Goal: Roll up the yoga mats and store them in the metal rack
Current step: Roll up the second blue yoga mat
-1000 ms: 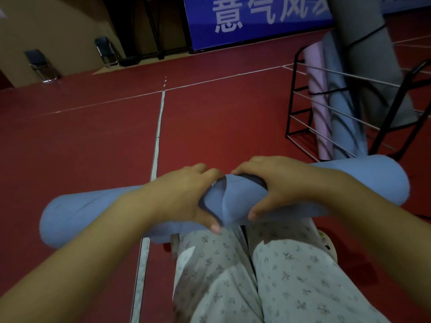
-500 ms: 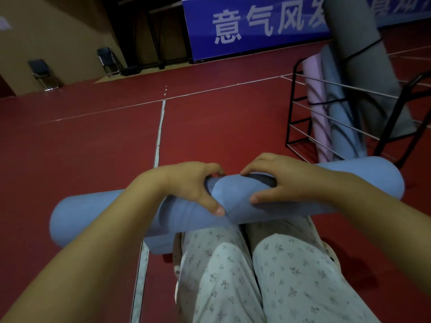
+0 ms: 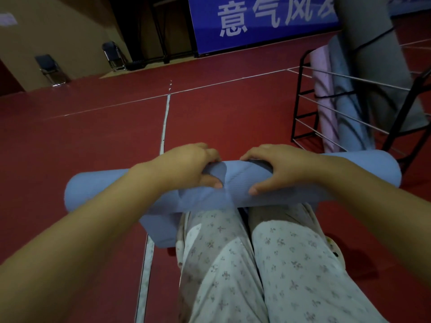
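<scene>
A light blue yoga mat [image 3: 363,169], rolled into a thick tube, lies crosswise above my knees. Its loose end hangs down at the lower left, beside my left leg. My left hand [image 3: 186,166] grips the roll just left of its middle, thumb underneath and fingers over the top. My right hand [image 3: 277,169] grips it just right of the middle in the same way. The black metal rack [image 3: 300,99] stands on the floor at the right. In it stand a pink rolled mat [image 3: 324,103], a blue-grey one [image 3: 347,117] and a tall grey one [image 3: 382,66].
Red sports floor [image 3: 93,145] with white lines stretches ahead and to the left. Two folding chairs [image 3: 50,69] stand by the far wall at the left. A blue banner [image 3: 256,22] with white characters hangs at the back. My legs in pale floral trousers [image 3: 256,264] fill the lower middle.
The roll has turned under my hands and its loose end now hangs lower at the left. Both hands have shifted a little further apart on the mat.
</scene>
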{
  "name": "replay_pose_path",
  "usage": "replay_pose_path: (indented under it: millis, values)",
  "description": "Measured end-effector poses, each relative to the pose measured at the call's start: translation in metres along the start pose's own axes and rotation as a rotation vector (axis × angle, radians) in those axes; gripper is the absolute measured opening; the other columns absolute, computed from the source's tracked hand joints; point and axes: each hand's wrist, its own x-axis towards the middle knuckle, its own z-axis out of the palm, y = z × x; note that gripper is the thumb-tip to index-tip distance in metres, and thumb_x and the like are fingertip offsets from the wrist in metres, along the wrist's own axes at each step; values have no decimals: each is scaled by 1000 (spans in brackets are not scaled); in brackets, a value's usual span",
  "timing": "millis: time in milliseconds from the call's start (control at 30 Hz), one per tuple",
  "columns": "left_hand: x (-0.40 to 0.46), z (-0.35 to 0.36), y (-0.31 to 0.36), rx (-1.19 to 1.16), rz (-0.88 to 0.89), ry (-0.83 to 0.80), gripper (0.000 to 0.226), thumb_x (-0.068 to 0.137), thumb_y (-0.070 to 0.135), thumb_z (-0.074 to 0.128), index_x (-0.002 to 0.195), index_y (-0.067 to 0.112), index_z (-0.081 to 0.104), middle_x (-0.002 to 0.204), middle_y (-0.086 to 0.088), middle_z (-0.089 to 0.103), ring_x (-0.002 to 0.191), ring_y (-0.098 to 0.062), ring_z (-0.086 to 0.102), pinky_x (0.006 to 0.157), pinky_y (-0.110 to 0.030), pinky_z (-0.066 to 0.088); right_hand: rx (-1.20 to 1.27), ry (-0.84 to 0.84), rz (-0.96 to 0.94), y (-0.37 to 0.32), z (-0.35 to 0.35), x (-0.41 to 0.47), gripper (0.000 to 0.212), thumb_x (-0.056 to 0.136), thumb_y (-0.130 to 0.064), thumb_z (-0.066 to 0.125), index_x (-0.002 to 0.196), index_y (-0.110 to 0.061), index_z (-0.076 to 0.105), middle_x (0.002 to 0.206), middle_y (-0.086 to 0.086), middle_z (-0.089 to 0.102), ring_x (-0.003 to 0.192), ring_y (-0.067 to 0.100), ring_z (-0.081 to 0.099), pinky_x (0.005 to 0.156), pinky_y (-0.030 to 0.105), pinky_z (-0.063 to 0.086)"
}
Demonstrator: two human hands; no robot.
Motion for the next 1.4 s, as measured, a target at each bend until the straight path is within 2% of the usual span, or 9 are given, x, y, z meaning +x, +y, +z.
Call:
replay_pose_path:
  millis: [200,400,533,800,900,1000,1100,1300,1400]
  values:
    - [-18,33,12,257,-57,59,102,62,69,71,141,18,28,123,-2,40,111,-24,45,88,-45,44,108,-69,29,3,-9,12,62,71,-57,72,125,-40,49,110,-22,50,100,4,52,82,22,43]
    - [1,23,-5,89,-14,49,94,56,62,79,130,19,41,110,-1,45,95,-23,51,82,-43,49,-48,29,87,3,-2,6,72,75,-62,64,137,-33,41,120,-6,48,108,15,49,92,32,41]
    - [17,16,-19,-69,-1,-39,92,55,55,84,130,23,42,114,2,48,98,-18,53,84,-31,45,-283,119,82,0,14,0,92,65,-67,69,140,-29,32,128,-1,45,115,22,46,97,44,39]
    - [28,15,-36,-266,-39,-93,95,58,54,83,135,22,37,128,6,48,110,-12,48,91,-24,38,-422,-65,101,4,6,22,112,51,-67,79,139,-25,24,122,3,46,110,26,49,91,45,42]
    - [14,24,-33,-173,-16,31,93,59,57,81,131,14,40,123,-4,47,105,-20,51,85,-27,41,-488,-70,96,2,9,23,110,53,-61,81,138,-22,23,121,5,45,109,27,49,89,44,41]
    - [-1,39,-28,92,16,158,104,57,62,80,136,10,38,124,-9,46,105,-30,52,82,-43,47,-440,-45,91,6,10,23,102,56,-59,80,136,-23,27,119,4,47,106,26,49,88,43,40]
    - [-1,50,-27,298,-47,126,118,56,67,76,146,11,25,131,-12,43,112,-35,50,86,-54,46,-373,-51,97,9,9,26,98,56,-58,80,134,-24,30,116,3,48,104,24,50,90,44,42]
    - [4,37,-27,328,9,107,100,53,76,52,127,11,36,89,-16,59,66,-37,62,53,-44,52,-343,-100,107,8,-1,28,90,53,-58,80,125,-27,35,109,0,50,96,22,53,83,42,47]
    - [-2,25,-24,336,50,144,95,53,74,48,122,10,38,80,-13,60,56,-35,59,48,-40,50,-353,-116,100,0,-14,20,85,54,-56,79,122,-27,36,106,-1,50,94,22,53,81,41,47]
